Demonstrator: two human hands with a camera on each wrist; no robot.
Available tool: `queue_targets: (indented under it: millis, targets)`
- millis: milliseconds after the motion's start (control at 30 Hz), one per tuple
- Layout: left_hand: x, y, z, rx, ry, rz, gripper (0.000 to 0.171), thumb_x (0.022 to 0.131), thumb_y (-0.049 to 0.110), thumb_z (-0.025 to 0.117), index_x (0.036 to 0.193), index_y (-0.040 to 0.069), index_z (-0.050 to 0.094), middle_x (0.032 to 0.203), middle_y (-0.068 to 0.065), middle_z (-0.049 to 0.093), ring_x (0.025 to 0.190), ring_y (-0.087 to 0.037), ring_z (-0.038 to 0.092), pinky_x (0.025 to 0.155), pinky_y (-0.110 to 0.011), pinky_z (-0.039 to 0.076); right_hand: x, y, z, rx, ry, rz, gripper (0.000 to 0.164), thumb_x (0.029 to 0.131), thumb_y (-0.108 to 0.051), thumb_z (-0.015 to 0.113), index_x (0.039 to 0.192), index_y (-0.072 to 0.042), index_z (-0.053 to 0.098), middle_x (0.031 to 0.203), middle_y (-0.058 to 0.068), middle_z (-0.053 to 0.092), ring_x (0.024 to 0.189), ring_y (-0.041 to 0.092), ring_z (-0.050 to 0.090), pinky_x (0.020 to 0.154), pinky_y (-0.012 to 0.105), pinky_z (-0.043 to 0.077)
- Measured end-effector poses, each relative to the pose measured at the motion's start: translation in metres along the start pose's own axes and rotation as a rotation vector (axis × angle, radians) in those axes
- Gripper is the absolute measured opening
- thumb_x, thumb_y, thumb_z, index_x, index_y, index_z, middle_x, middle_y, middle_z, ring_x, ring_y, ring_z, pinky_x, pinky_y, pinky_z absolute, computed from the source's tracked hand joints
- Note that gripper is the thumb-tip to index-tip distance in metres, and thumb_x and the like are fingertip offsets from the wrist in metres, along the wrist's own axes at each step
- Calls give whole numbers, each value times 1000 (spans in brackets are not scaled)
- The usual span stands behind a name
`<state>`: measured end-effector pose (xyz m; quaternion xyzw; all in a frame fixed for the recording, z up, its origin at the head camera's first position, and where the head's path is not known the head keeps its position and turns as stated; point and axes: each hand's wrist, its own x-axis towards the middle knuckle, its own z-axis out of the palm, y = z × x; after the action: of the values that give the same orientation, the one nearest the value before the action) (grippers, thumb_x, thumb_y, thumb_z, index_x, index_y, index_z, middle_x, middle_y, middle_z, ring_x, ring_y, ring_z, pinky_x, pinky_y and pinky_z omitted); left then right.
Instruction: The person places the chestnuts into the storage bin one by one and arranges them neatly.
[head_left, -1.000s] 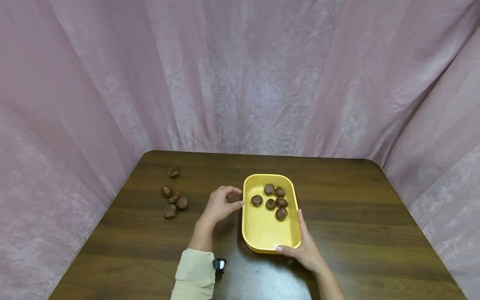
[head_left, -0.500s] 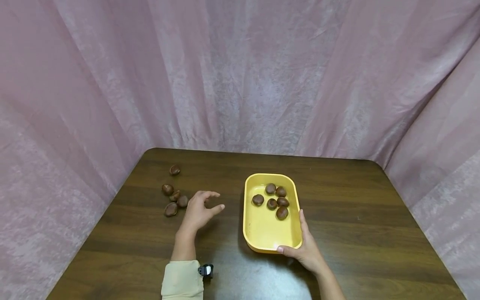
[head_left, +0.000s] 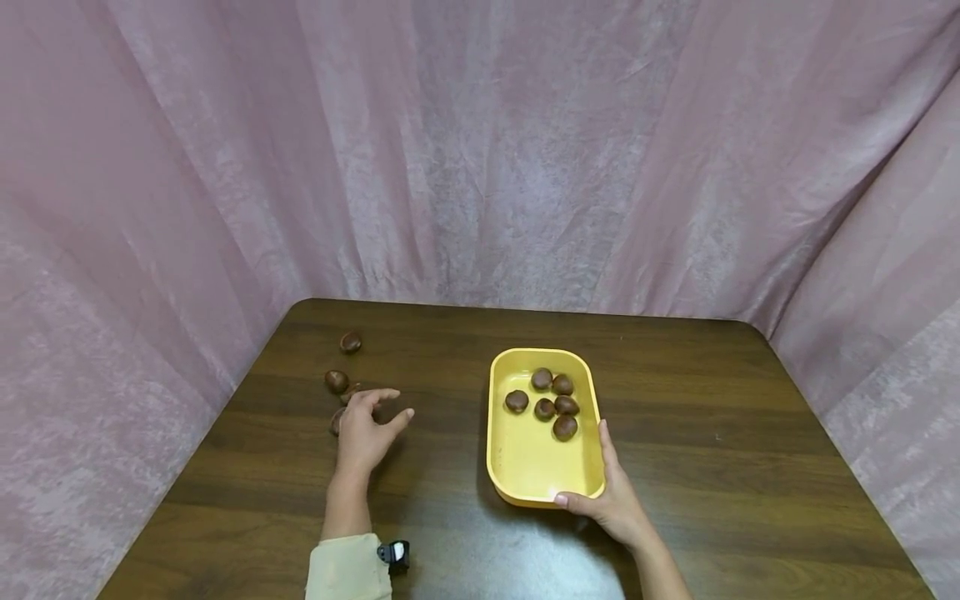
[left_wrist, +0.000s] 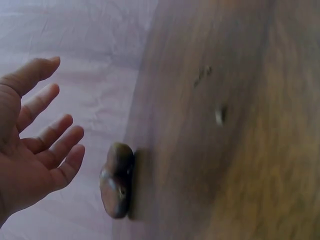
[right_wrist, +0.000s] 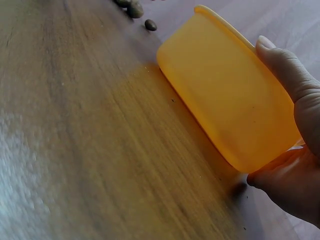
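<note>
My left hand [head_left: 363,433] hovers by the loose chestnuts at the left of the table, thumb and fingers spread apart with nothing between them. In the left wrist view its fingers [left_wrist: 47,142] look relaxed, apart from some blurred chestnuts [left_wrist: 116,185]. From above, the hand partly covers one chestnut [head_left: 335,422]; others, like the chestnut [head_left: 337,382] behind it, show beyond. My right hand [head_left: 621,504] grips the near right corner of a yellow plastic container [head_left: 532,467], its thumb [right_wrist: 287,70] over the rim. Several chestnuts [head_left: 566,427] lie inside, toward the far end.
A lone chestnut [head_left: 350,342] lies farther back on the left. The dark wooden table [head_left: 720,433] has rounded far corners, and pink curtains [head_left: 517,167] hang behind it and at both sides.
From beside the container's left wall, my left hand has moved left to the loose chestnuts, partly covering them. The right hand keeps its grip, and the container stays in place.
</note>
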<state>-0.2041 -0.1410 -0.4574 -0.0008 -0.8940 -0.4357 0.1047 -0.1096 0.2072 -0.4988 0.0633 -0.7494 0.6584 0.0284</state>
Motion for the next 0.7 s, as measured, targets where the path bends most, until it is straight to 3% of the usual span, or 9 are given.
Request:
queue_targets:
  millis: [200,433,567,700]
  targets:
    - [-2,-13,-7,-20,72,-33,37,79,22,75,111,5,64,122,-18,47,113,-37,43,92,-51,36,-2,-1,-1,-31,13,15,125,65,-5,84,149,-17,-8,151,22,6,126,37,32,101,32,28]
    - [-3,-25,-14,-23,140,-81,43,80,23,75,117,5,61,126,-18,44,114,-38,41,91,-51,35,-1,1,-1,-12,7,17,125,65,-5,84,149,-18,-7,151,21,7,125,37,34,99,27,29]
    - [-2,-31,-18,-35,115,-110,58,79,27,75,130,8,54,141,-24,30,127,-45,25,98,-58,26,-1,2,-1,-1,4,24,125,64,-4,84,150,-19,-7,152,21,8,125,38,34,98,25,30]
    - [1,-38,-24,-15,13,-167,78,78,33,75,143,12,38,148,-28,11,132,-50,10,100,-63,17,0,0,0,-1,6,15,125,65,-3,84,150,-18,-6,151,21,8,126,37,32,100,27,27]
